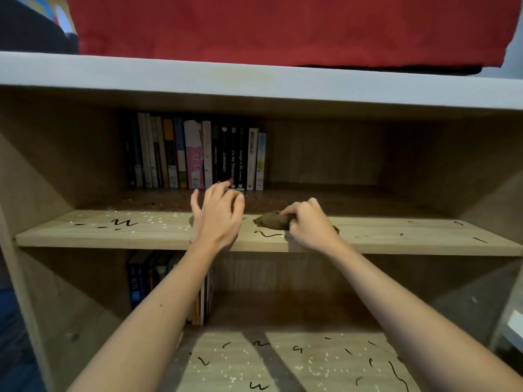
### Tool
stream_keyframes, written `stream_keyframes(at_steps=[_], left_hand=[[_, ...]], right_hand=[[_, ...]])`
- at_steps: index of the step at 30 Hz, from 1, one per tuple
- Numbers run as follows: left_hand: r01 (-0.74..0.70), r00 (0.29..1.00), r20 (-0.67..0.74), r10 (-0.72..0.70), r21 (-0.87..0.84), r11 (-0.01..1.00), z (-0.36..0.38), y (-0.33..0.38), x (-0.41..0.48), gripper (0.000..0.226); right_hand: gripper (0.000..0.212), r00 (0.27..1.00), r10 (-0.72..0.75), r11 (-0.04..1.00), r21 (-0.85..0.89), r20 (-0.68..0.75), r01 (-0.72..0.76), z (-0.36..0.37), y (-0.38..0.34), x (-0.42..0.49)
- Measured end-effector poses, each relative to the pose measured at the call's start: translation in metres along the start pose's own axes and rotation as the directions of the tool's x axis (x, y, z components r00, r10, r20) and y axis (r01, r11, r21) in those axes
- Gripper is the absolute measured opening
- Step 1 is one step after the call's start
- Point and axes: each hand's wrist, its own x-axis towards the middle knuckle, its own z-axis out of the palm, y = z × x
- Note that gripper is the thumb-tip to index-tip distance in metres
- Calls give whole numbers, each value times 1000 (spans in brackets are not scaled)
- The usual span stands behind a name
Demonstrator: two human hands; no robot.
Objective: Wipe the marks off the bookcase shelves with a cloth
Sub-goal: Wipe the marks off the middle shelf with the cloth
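— What have I got in my hands?
— Your right hand (310, 224) grips the crumpled brown cloth (273, 221), which lies on the pale wood-grain middle shelf (141, 233) near its front edge. Your left hand (216, 213) is at the cloth's 9 o'clock, fingers spread and loosely bent, holding nothing.
— And the surface?
— A black wavy pen mark (271, 235) lies just at the cloth's 6 o'clock. A black zigzag mark (124, 222) and scattered white specks (167, 223) sit at your left hand's 9 o'clock. At 12 o'clock, upright paperback books (198, 157) stand against the back panel (325, 154). The lower wood-grain shelf (283, 363), at 6 o'clock, carries more black squiggles (259, 343) and specks. Red fabric (283, 26) lies on the grey top board (254, 77).
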Motion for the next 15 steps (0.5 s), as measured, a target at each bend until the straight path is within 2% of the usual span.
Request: stream_keyframes(at_steps=[3,6,8,11,13,15], left_hand=[[-23,999,-23,23,-1,1000,-1,-2,-1,51],[-56,998,5,57,-12,998,-1,-1,-1,51],[-71,997,5,71,-11,997,-2,0,-1,51],[-60,998,18,61,-16,998,-3,0,-2,52],[-72,996,41,73,-28,997,-4,0,-2,52],[-72,994,76,74,-38,997,-5,1,0,53]], right_hand=[[31,986,-166,983,76,-4,166,4,-9,-35],[32,973,-142,965,195,-182,177,-10,6,-49],[32,952,-96,982,128,-290,138,-13,20,-44],[32,964,-183,983,-19,-195,183,-10,25,-54],[31,953,-233,970,25,-195,243,-13,23,-67],[31,914,-248,958,59,-320,281,-19,26,-72]])
